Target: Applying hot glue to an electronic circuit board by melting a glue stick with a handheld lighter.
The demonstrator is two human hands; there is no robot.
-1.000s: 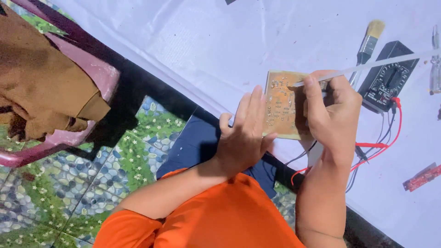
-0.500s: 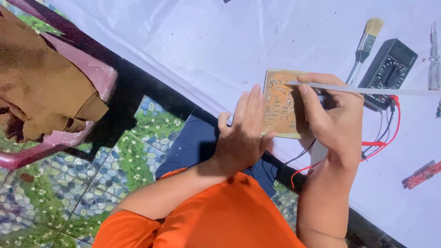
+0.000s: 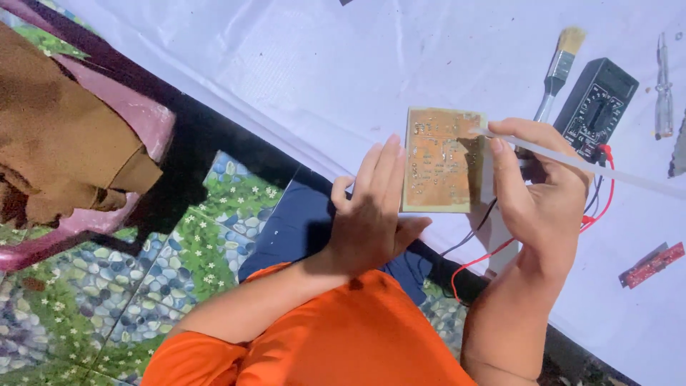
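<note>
A single head-worn camera looks steeply down, close over the hands and lap, taking in the table (image 3: 300, 64) edge and tiled floor (image 3: 107, 300).

A home electronics repair bench: multimeter (image 3: 595, 107), brush (image 3: 559, 68) and screwdriver (image 3: 664, 86) on a white-covered table (image 3: 286, 71) over pebble-patterned floor tiles (image 3: 107, 300).

Left hand (image 3: 368, 218) holds brown circuit board (image 3: 441, 160) upright; right hand (image 3: 543, 196) presses translucent stick (image 3: 593, 170) onto it; multimeter (image 3: 597, 107) behind.

Brush (image 3: 559, 68), multimeter (image 3: 595, 106) beyond hands
</note>
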